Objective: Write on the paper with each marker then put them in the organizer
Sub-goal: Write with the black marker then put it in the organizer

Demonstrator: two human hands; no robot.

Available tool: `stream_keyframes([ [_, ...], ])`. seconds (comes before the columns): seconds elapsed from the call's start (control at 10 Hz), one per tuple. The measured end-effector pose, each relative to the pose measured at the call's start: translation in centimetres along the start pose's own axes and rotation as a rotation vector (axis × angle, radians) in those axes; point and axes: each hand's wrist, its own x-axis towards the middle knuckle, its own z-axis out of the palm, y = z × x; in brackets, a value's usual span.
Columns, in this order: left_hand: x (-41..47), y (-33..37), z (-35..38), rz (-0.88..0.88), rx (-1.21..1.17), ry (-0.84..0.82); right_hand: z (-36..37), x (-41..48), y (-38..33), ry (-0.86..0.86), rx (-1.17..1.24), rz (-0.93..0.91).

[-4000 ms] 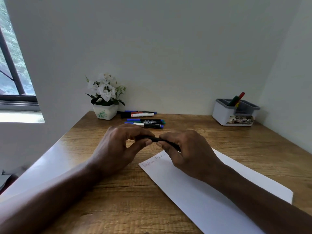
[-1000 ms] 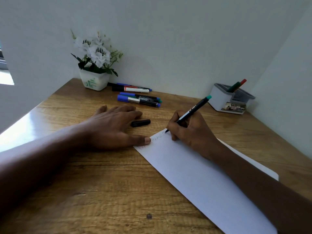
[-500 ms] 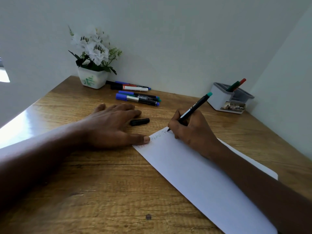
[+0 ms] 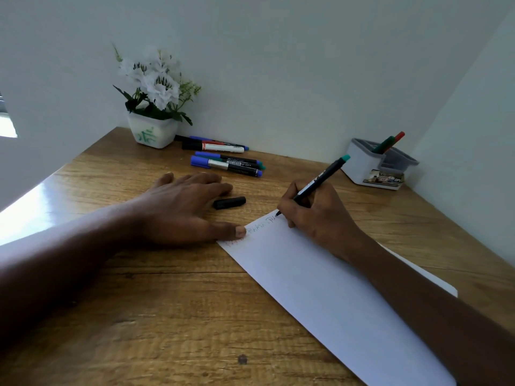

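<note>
A white sheet of paper (image 4: 328,291) lies slanted on the wooden desk (image 4: 156,316), with faint writing along its top edge. My right hand (image 4: 315,215) grips a black marker with a green end (image 4: 323,178), tip touching the paper's top edge. My left hand (image 4: 181,210) lies flat on the desk, its thumb pressing the paper's top left corner. The marker's black cap (image 4: 229,202) lies just beyond my left fingertips. Several capped markers (image 4: 227,161) lie near the back wall. The white and grey organizer (image 4: 373,167) at the back right holds a green and a red marker (image 4: 390,142).
A white pot of white flowers (image 4: 153,107) stands at the back left, next to the loose markers. Walls close the desk at the back and right. Bright light falls on the desk's left edge.
Four seconds ago both hands held the marker together; since then the cap came off onto the desk. Over the last second my right hand has inched rightward along the paper's top edge, writing.
</note>
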Motion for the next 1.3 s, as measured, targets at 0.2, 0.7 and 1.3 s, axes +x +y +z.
stream_keyframes([
  [0.2,0.15,-0.21,0.06,0.011,-0.001,-0.003,0.03,0.09,0.18,0.061,-0.016,0.005],
  [0.7,0.10,-0.28,0.16,0.020,-0.005,0.009,-0.34,0.36,0.57,0.008,0.034,0.012],
  [1.3,0.11,-0.27,0.15,0.021,0.010,0.017,-0.30,0.34,0.75,0.067,-0.039,0.021],
])
